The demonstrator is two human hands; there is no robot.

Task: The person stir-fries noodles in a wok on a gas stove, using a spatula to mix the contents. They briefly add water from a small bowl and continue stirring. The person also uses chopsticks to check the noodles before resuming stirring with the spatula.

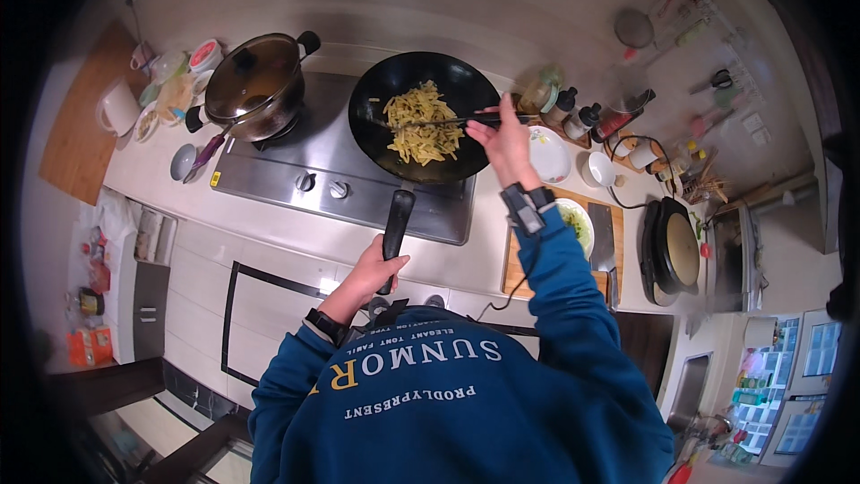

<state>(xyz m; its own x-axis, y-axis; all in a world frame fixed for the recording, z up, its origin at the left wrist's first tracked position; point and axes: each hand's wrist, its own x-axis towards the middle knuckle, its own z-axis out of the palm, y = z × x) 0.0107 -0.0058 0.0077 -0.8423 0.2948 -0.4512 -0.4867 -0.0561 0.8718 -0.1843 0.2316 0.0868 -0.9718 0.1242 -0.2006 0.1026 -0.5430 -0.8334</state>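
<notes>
My left hand grips the black handle of a dark wok on the steel gas hob. Pale yellow food strips with green bits lie heaped in the wok. My right hand is at the wok's right rim, closed around the dark handle of a long cooking utensil. The utensil's thin shaft reaches leftward across the food; its far end is hard to make out.
A lidded steel pot stands on the hob's left side. Right of the wok are a white plate, seasoning bottles, a bowl of shredded greens, a cleaver on a wooden board, and a black electric griddle.
</notes>
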